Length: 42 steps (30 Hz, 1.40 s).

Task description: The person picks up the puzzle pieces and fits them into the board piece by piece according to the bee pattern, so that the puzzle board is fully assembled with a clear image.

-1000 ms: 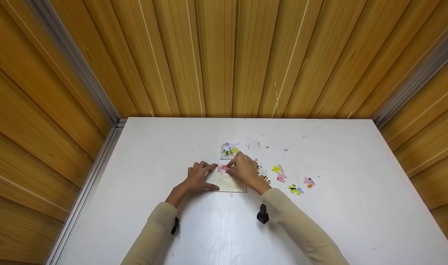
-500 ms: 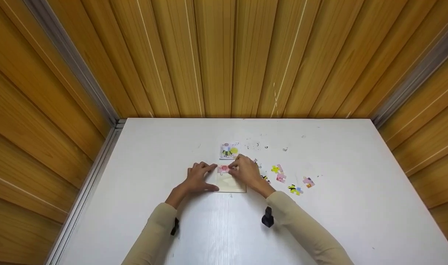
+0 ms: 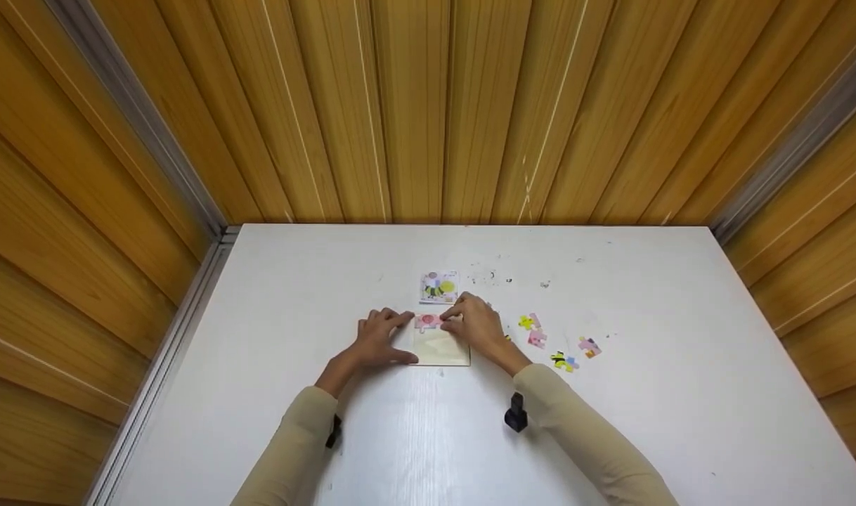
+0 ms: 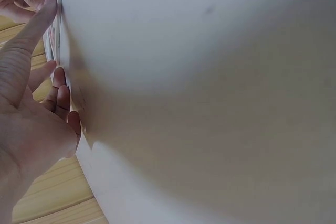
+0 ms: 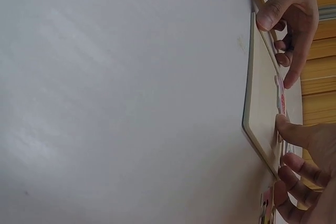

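A pale wooden puzzle board (image 3: 438, 349) lies on the white table, with a pink puzzle piece (image 3: 426, 321) along its upper left edge. My left hand (image 3: 380, 341) braces the board's left side, thumb at the near corner and index finger stretched to the far corner. In the left wrist view, the left hand (image 4: 37, 114) has its other fingers lightly bent beside the board. At the board's upper right, my right hand (image 3: 478, 327) pinches a puzzle piece between thumb and index finger, mostly hidden. In the right wrist view, the right thumb (image 5: 294, 132) sits at the pieces' lower edge.
Just behind the board lies a picture card (image 3: 438, 287) with a bee on it. Loose puzzle pieces lie to the right: a yellow and pink one (image 3: 531, 322), a bee-striped one (image 3: 563, 362) and a pink one (image 3: 589, 346). Wooden panels (image 3: 414, 112) rise behind the table.
My right hand has shifted slightly right along the board's upper edge, uncovering more of the pink pieces. The left hand stays in place.
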### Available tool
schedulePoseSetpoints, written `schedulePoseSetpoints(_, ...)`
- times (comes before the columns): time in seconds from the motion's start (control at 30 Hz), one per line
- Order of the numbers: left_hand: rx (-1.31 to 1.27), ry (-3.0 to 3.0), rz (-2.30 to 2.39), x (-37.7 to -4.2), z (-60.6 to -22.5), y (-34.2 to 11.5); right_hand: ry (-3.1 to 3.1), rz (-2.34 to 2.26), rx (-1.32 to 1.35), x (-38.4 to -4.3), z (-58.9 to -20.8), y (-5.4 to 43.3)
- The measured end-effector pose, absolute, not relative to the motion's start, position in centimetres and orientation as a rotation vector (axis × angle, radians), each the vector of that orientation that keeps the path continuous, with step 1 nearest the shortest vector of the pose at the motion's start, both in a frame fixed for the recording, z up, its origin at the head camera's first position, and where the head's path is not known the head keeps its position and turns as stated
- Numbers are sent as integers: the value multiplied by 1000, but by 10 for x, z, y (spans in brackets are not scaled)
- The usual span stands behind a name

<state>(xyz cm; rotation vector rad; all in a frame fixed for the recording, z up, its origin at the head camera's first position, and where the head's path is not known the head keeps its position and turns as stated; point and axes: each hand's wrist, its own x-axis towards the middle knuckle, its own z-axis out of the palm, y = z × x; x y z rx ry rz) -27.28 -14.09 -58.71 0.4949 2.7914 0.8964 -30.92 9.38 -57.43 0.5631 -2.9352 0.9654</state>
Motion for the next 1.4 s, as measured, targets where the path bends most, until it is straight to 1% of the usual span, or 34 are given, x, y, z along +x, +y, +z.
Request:
schedulePoseSetpoints(0.13,509,2804,905,-272,-586,-142,-2938,965,602,-309,-574,91)
schedulePoseSetpoints(0.3,540,2813,943,-271,-586,-142,-2933,920,748,-310,-575,88)
schedulePoseSetpoints(0.4,533,2804,955,-271,-587,-141,-2935,916,792,-310,-576,88)
schedulePoseSetpoints(0.7,515,2783,938,-266,-590,-141,-3040,952,693,-304,-570,85)
schedulePoseSetpoints(0.97,490,2799,888,-274,-586,-142,-2924,941,609,-301,-577,82)
schedulePoseSetpoints(1.2,468,2791,907,-272,-582,-140,-2922,1016,502,-301,-578,82)
schedulePoseSetpoints(1.4,457,2780,906,-271,-581,-138,-2951,1078,520,-305,-575,86)
